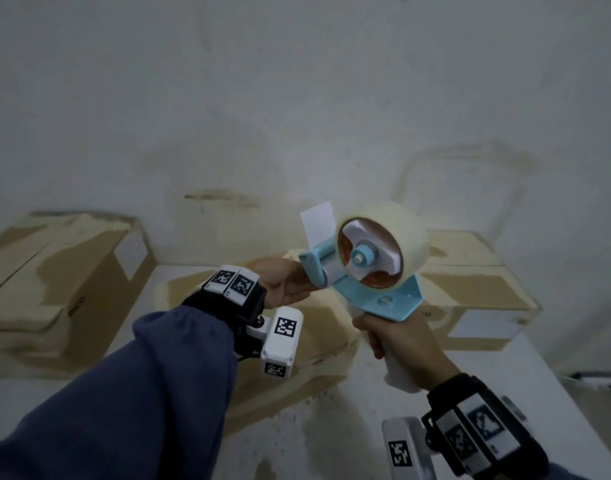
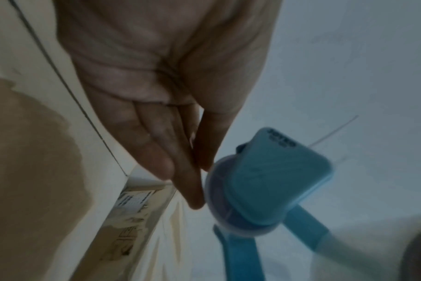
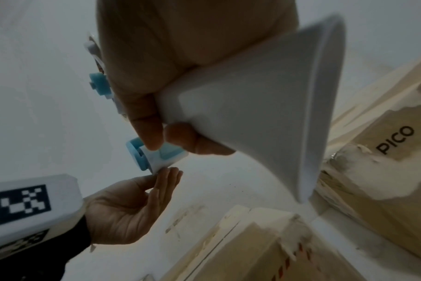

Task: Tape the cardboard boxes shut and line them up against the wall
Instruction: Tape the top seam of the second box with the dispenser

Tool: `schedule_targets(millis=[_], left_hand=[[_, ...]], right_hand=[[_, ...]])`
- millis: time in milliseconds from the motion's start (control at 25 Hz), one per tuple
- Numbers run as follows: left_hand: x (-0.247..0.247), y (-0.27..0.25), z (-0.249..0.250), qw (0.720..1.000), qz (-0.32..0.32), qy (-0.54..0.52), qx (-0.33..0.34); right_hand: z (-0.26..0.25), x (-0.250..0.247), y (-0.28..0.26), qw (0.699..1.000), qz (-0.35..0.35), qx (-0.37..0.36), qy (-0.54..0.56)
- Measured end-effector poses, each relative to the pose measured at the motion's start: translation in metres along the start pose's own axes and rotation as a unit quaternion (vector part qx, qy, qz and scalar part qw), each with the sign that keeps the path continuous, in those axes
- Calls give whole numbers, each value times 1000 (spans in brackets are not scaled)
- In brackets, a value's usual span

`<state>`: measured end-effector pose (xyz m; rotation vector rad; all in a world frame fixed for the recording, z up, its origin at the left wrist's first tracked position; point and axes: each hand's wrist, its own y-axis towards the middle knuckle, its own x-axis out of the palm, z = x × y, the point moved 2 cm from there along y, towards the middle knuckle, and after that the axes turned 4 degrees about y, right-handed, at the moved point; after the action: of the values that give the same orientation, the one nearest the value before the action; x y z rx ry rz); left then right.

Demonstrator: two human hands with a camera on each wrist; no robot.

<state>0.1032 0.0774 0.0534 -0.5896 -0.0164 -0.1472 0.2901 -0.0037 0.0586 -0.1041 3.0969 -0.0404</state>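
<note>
Readying the tape dispenser above the boxes

The white handle of the tape dispenser (image 1: 370, 268) is grasped by the right hand (image 1: 399, 336), fingers wrapped around it, roll uppermost. The left hand (image 1: 285, 284) is held released, straight fingers touching the blue front end beneath the loose tape end (image 1: 318, 220). A white tabletop (image 1: 331, 427) is backed by a stained wall (image 1: 297, 98). Three cardboard boxes (image 1: 297, 327) are seen below the hands, by the wall.
</note>
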Motion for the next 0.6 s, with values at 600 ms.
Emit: schedule_targets(millis=[600], left_hand=[[-52, 112, 85, 943, 123, 248, 185]], right_hand=[[63, -14, 24, 982, 115, 148, -23]])
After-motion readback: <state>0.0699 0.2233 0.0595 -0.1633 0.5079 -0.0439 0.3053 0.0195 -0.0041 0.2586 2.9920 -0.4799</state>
